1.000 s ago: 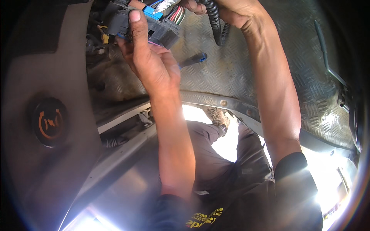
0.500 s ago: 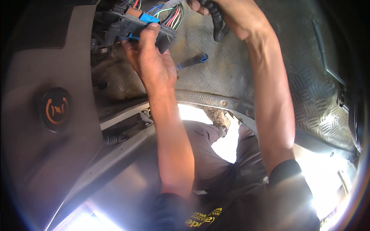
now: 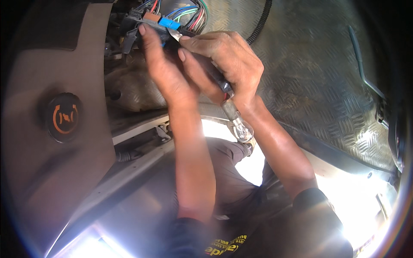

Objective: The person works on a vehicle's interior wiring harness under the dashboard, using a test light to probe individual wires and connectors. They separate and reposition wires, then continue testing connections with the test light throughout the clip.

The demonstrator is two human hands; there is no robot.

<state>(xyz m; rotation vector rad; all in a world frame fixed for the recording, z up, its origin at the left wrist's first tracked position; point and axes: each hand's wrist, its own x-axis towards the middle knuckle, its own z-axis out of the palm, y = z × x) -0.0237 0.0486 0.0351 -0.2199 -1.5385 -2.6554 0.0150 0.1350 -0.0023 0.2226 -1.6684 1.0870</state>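
My left hand (image 3: 165,71) grips a dark connector block (image 3: 150,21) at the upper left, thumb on its near face and the other fingers hidden. Brown and blue connectors sit in the block, with coloured wires (image 3: 195,13) running out of them. My right hand (image 3: 228,60) is closed round a dark-handled tool (image 3: 213,73). The tool's flat silver tip (image 3: 174,34) is at the lower edge of the blue connector (image 3: 170,23); whether it touches cannot be told. Below that hand shows a clear glass bulb (image 3: 243,130) with a metal base, close to the handle's end.
Patterned metal flooring (image 3: 309,86) spreads beyond my hands. A black corrugated tube (image 3: 261,23) lies at the top, and a bent grey rod (image 3: 359,60) at the right. A panel with a round knob (image 3: 63,117) stands on the left. My legs show below the sill.
My right hand has come down and left from the corrugated tube to the connector block, now with the tool and bulb in view. My left thumb has shifted left along the block.
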